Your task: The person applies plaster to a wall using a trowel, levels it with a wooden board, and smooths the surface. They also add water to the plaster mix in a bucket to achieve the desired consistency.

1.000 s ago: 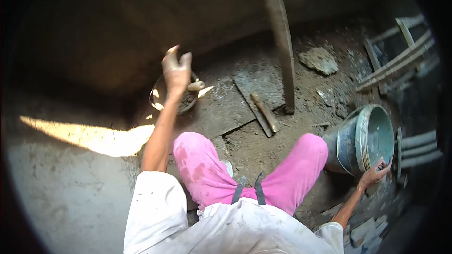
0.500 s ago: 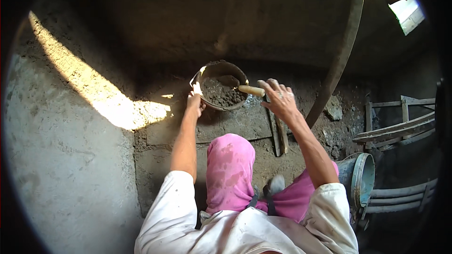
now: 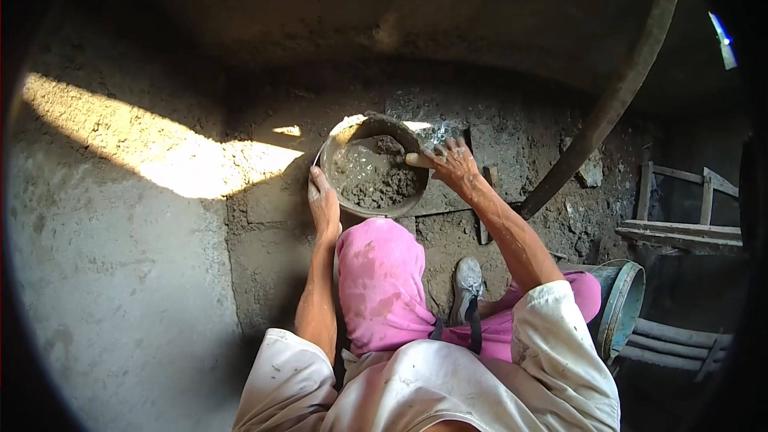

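A round dark bucket [image 3: 378, 213] stands on the ground just beyond my pink-clad knee. Wet grey mortar [image 3: 368, 176] lies inside it, with a darker lump near the far wall. My left hand [image 3: 323, 202] grips the bucket's left side, its fingers along the outer wall near the wire bail. At the right rim, my right hand [image 3: 453, 163] holds the edge, the thumb inward and the other fingers spread outside. A pale stub lies by this thumb; I cannot tell if it is the trowel handle or the thumb tip.
A teal bucket [image 3: 632, 304] lies tipped on its side to my right. A long wooden pole [image 3: 600, 132] leans at the right, near wooden frames [image 3: 680, 230]. A short wooden strip [image 3: 486, 224] lies beyond my shoe [image 3: 467, 278]. A pale slab [image 3: 120, 272] stretches along the left.
The bucket appears nearer to me and tilted more toward my view. My right hand has moved left to its rim; the trowel's wooden handle no longer shows clearly.
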The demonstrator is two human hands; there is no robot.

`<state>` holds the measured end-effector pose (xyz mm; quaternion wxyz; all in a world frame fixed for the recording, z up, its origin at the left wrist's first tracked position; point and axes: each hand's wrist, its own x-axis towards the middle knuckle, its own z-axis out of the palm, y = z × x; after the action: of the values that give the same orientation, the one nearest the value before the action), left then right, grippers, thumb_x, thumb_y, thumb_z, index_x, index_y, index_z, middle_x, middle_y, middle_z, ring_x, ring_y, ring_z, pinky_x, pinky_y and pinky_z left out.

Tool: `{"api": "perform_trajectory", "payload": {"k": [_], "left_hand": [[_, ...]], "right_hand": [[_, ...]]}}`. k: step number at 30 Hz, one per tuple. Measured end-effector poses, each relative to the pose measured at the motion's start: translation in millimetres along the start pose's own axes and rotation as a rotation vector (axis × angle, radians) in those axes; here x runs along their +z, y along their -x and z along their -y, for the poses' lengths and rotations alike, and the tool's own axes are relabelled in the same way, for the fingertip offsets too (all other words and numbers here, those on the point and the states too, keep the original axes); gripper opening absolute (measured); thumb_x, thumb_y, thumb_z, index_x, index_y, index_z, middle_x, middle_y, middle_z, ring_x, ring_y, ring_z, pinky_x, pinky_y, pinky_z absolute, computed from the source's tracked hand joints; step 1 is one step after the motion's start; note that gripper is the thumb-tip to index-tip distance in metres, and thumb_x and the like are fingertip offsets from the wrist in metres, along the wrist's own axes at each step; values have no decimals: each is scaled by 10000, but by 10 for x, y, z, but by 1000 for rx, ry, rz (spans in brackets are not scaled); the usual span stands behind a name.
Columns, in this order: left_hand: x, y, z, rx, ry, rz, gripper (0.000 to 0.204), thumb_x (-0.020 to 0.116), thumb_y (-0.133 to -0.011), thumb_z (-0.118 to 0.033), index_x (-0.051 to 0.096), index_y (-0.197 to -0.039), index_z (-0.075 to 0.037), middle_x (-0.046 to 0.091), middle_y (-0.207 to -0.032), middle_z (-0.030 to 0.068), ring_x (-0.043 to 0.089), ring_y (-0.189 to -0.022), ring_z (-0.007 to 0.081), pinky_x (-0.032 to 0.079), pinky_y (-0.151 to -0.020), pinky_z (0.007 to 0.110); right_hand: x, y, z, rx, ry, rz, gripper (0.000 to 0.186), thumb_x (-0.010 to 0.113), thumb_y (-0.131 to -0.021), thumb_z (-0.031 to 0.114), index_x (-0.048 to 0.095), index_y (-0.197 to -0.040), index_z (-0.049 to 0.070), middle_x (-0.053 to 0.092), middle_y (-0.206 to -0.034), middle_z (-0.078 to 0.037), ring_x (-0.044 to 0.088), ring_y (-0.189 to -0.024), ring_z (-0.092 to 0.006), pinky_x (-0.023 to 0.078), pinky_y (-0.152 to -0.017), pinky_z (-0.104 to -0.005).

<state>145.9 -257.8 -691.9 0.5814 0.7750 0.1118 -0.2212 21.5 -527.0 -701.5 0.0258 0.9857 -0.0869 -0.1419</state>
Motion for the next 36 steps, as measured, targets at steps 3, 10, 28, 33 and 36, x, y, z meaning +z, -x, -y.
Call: {"api": "perform_trajectory", "payload": {"k": [3,10,28,33,36], "left_hand": [[87,-129,-223,104,-127,-126,775,280,-1019,-587,510,-1329,85,566,-1283,314,522,-1214,455,408,-1021,451],[281,-244,-244,286,-303,-165,732,295,-1026,-564,641,-1120,74,655,-1033,317,606,-1016,486,460,-868,502],[263,-52,-6,196,25,-338,757,327,-1030,-550,562,-1235,139,631,-1186,292,596,-1077,384,427,-936,419],[140,-183,104,123,-32,-266,763,311,-1030,-557,556,-1244,134,623,-1207,283,584,-1094,389,423,-946,420],[170,-176,121,262,-144,-293,780,306,-1024,-571,597,-1160,139,650,-1071,308,595,-980,420,430,-894,451]], "right_hand": [[-141,2,185,-34,-215,127,585,594,-935,408,414,-1449,195,601,-1298,-162,642,-1089,-309,479,-930,-485],[-1086,253,-140,-138,217,-32,407,455,-1021,177,422,-1425,142,611,-825,-95,615,-682,-166,479,-544,-309],[-749,466,1282,309,-1621,434,369,636,-783,36,534,-1137,9,589,-784,-86,537,-520,-134,396,-382,-299],[-788,137,776,337,-2000,652,336,636,-916,151,469,-1169,6,564,-653,-66,544,-493,-122,428,-382,-302],[-916,305,629,92,-997,252,394,630,-932,201,461,-1265,77,620,-718,-123,642,-597,-207,499,-493,-382]]}}
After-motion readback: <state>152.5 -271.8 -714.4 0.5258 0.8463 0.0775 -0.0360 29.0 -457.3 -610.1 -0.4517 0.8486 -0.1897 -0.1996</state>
